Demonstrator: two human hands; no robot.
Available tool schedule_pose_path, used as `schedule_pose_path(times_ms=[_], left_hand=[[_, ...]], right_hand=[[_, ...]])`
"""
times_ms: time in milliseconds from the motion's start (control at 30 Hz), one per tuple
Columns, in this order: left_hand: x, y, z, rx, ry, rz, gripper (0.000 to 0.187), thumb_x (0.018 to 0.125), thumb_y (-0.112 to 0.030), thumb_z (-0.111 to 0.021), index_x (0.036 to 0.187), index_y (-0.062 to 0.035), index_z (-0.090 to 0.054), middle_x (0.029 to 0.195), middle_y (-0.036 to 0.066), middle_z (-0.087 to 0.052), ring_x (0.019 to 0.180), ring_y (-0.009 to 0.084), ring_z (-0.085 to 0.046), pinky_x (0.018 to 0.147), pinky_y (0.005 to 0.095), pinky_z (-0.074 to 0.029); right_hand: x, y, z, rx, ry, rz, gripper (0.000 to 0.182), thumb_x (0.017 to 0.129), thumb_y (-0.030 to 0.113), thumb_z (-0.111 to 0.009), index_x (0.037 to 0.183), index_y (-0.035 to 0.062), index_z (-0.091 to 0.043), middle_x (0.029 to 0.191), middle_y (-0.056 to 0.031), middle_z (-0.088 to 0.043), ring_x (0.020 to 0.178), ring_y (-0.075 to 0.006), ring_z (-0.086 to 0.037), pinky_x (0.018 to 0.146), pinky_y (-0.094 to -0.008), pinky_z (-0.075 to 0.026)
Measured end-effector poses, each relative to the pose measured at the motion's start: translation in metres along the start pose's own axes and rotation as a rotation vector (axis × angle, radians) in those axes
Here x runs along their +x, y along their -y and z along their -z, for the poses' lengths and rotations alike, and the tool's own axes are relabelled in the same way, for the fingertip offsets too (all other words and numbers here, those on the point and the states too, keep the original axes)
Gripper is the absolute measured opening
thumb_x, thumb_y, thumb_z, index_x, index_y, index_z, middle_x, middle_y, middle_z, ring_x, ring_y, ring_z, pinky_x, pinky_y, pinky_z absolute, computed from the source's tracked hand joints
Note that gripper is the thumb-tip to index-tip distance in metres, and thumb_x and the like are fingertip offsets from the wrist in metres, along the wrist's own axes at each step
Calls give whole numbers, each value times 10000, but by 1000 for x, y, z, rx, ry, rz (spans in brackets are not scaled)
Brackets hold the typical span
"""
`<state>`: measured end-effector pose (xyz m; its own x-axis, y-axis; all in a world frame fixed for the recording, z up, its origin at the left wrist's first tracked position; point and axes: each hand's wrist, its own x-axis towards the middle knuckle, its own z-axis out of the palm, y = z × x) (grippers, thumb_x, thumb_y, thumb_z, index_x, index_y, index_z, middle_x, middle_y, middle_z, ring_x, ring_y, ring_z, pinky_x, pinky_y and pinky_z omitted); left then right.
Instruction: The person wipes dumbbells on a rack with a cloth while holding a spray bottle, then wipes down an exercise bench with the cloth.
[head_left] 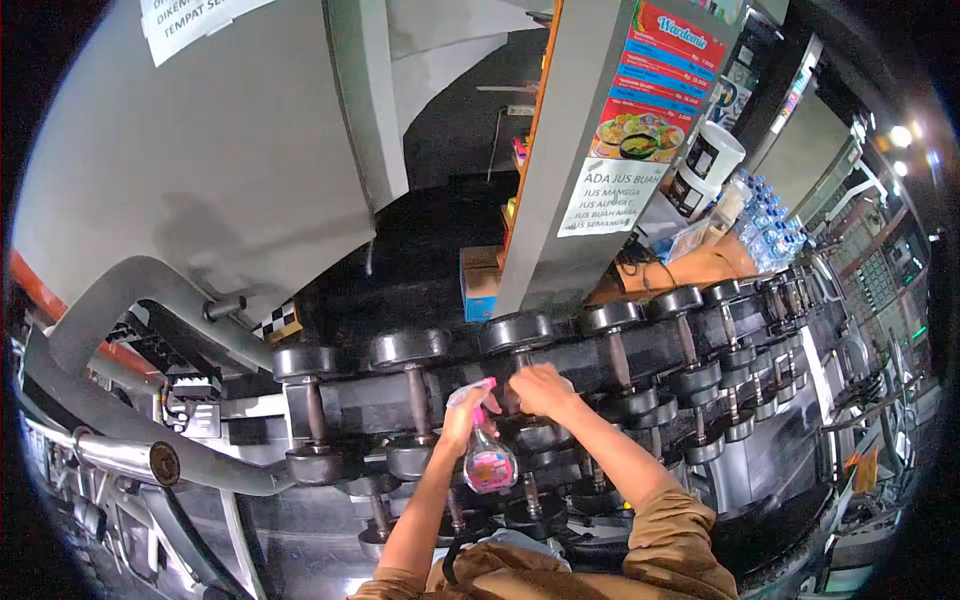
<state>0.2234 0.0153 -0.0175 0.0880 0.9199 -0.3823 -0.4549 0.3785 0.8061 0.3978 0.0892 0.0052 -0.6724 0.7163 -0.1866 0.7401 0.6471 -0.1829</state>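
Observation:
My left hand is wrapped around the neck of a clear spray bottle with a pink trigger head and a pink label. The bottle is held upright above the dumbbell rack. Just right of it, my right hand is closed over the handle of a black dumbbell on the upper tier. Its fingers are curled, and whatever lies under them is mostly hidden. A thin pale edge shows beside the knuckles, too small to name. Another dumbbell lies to the left, with a bare grey handle.
More dumbbells line both tiers to the right. A grey machine frame curves in at the left. Behind the rack stand a grey pillar with a menu poster, a blue box and several water bottles.

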Motion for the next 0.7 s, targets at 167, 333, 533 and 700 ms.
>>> schedule_pose_path(times_ms=[167,333,533,700], left_hand=[[-1,-1,-1,-5,10,25,389,927,-341,-561,1070,19,-596,722,107,-614,434,210,-568,404,339,-518],[-4,2,-3,-17,1,-24,390,930,-349,-562,1049,20,-604,722,100,-612,424,210,-562,399,334,-514],[-2,-38,-21,170,-71,-131,424,931,-368,-557,1062,23,-654,733,84,-624,441,180,-568,402,309,-502],[22,-79,-34,378,-89,-196,421,918,-377,-567,819,16,-680,681,75,-630,436,168,-577,416,304,-488]], right_hand=[[-1,-1,-1,73,-277,-66,185,668,110,-669,838,134,-736,871,-102,-715,883,-330,-679,782,-482,-524],[-15,6,-4,-14,197,-149,243,687,193,-677,917,173,-750,911,-161,-710,875,-338,-686,812,-469,-538],[-33,-9,19,733,-437,-227,299,698,69,-717,995,43,-700,955,-156,-700,902,-266,-688,809,-330,-517],[-41,-14,30,911,-856,-306,354,705,-44,-688,1054,16,-680,1021,-130,-694,946,-248,-675,837,-329,-503]])
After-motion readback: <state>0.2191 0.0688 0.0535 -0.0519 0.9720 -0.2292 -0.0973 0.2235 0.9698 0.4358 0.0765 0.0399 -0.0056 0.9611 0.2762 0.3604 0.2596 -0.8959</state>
